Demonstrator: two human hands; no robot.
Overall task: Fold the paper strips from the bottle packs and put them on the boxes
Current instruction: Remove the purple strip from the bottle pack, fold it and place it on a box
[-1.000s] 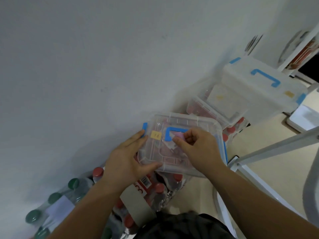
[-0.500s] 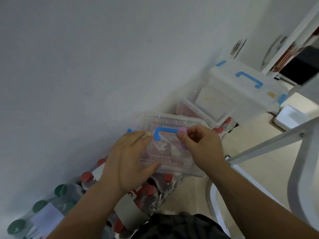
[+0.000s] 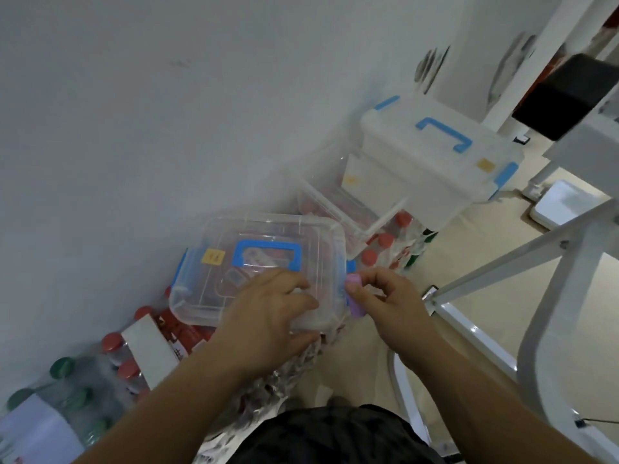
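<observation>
Pale grey wall; beige floor; white metal frame at right.

Paper strip half behind right fingers

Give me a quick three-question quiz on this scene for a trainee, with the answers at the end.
1. True or false: the right hand pinches a purple folded strip beside the right edge of the clear box.
2. What colour is the handle on the clear box's lid? A red, B blue, C green.
3. Short answer: which hand grips the clear box at its near corner?

Key: 1 true; 2 B; 3 the left hand.
</observation>
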